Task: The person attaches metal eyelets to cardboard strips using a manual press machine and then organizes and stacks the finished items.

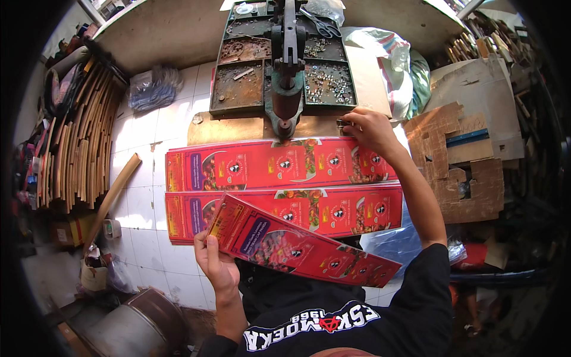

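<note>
My left hand point(217, 262) grips the left end of a long red printed strip point(303, 250), thumb on top. That strip slants down to the right, over the nearer of two stacks. Two stacks of similar red strips, a far stack point(256, 166) and a near stack point(184, 215), lie side by side across the work surface. Beyond them stands a green metal hand press point(286, 98), its foot at the far stack's edge. My right hand point(372, 132) is beside the press's tray, fingers closed around a small dark thing I cannot make out.
The divided metal tray point(238, 112) around the press holds many small metal rings and scissors point(321, 25). Stacked cardboard sheets point(77, 143) stand at left, a bent cardboard strip point(116, 196) nearby. Torn cardboard point(440, 178) and a white sack point(386, 53) are at right.
</note>
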The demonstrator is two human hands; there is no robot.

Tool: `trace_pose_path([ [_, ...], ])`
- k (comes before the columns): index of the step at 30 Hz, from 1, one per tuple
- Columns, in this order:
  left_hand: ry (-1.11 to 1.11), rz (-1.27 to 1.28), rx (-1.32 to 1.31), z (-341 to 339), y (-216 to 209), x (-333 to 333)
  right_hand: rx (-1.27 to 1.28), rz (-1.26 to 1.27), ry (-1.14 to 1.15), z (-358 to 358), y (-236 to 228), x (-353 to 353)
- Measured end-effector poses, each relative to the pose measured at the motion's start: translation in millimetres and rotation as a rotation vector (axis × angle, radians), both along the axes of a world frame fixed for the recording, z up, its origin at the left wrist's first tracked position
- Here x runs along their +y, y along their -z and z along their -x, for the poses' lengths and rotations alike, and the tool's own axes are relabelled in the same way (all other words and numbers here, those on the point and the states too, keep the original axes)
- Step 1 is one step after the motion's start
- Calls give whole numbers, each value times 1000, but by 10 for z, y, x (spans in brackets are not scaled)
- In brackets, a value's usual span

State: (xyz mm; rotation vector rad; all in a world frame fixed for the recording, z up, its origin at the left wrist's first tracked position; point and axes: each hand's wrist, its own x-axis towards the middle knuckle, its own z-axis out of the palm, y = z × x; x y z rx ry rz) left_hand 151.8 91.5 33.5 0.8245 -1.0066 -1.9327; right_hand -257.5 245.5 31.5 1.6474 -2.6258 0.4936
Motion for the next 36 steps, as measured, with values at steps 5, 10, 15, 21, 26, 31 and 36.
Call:
trace_pose_path([
  [5, 40, -26, 39, -16, -18, -20, 3, 166, -63, -142, -167, 5],
  [10, -55, -104, 62, -89, -145, -150, -727, 196, -112, -856, -683, 279],
  [15, -253, -63, 39, -403, -167, -574, -628, -125, -142, -1036, -1047, 846],
  [21, -365, -91, 92, -611, -46, -1020, -546, 221, 534, -894, -563, 1735],
  [26, -335, -98, 169, -411, 86, -1184, -825, 571, 426, -1111, -188, 1634],
  [31, -387, 76, -66, -89, -147, -1175, -798, 715, 647, -1146, -126, 1389],
  [36, -186, 542, -667, -47, -93, -1461, -774, 725, 747, -971, -30, 1424],
])
